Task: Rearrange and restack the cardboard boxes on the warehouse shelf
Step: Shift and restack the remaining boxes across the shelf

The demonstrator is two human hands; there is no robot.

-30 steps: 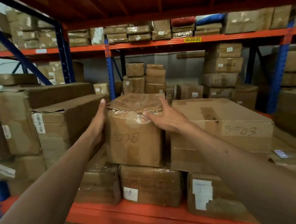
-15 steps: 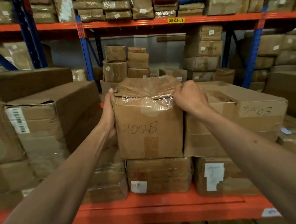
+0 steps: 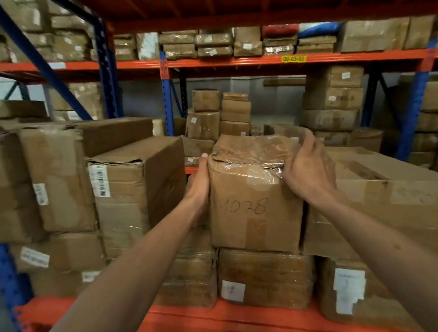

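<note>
A brown cardboard box marked 1028 (image 3: 253, 204), its top wrapped in crinkled clear tape, stands on a flatter taped box (image 3: 266, 278) in the middle of the orange shelf (image 3: 222, 322). My left hand (image 3: 198, 180) lies flat against the box's left side, thumb at the top edge. My right hand (image 3: 307, 168) curves over the box's top right corner, fingers spread and reaching behind it. To the right, a wide flat box (image 3: 384, 207) butts against the marked box.
A long box with a barcode label (image 3: 132, 194) and more stacked boxes (image 3: 54, 181) crowd the left. A labelled box (image 3: 354, 293) sits lower right. Blue uprights (image 3: 166, 97) and a rear rack hold several more boxes (image 3: 222, 114). An orange beam (image 3: 257, 60) runs overhead.
My right hand has opened from a closed grip on the top right edge to spread fingers over the corner. The view has tilted up and shifted left; the box looks unmoved.
</note>
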